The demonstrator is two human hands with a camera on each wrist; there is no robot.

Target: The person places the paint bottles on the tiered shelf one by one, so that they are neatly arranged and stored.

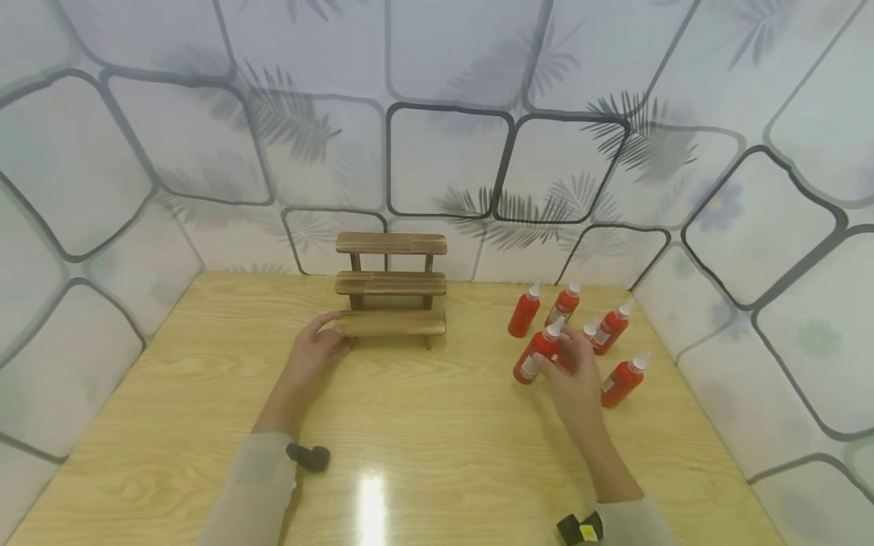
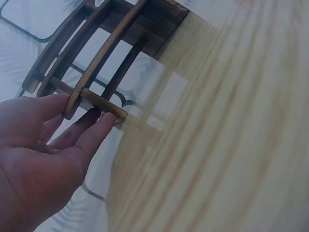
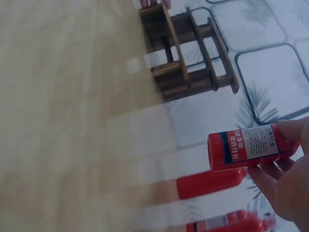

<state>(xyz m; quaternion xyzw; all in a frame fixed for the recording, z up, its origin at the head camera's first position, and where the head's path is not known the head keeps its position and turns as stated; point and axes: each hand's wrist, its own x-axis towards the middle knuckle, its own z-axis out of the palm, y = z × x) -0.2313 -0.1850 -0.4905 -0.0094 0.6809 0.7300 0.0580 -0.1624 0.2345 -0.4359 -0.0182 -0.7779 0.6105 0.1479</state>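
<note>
My right hand [image 1: 573,375] grips a red bottle [image 1: 535,356] with a white pointed nozzle cap. In the right wrist view the label on this bottle [image 3: 253,145] faces the camera, and its base appears lifted off the table. My left hand [image 1: 317,353] is at the left end of a three-tier wooden stand [image 1: 391,324]. The left wrist view shows the thumb on the lowest plank [image 2: 89,79] and fingers against the leg beneath it, pinching that end. The stand is upright by the back wall.
Around my right hand stand more red bottles, including one at the back left [image 1: 523,313], one at the back [image 1: 563,305], one at the right [image 1: 611,330] and one nearer [image 1: 623,381]. Another [image 1: 589,331] is partly hidden. Patterned walls border the wooden table [image 1: 437,440].
</note>
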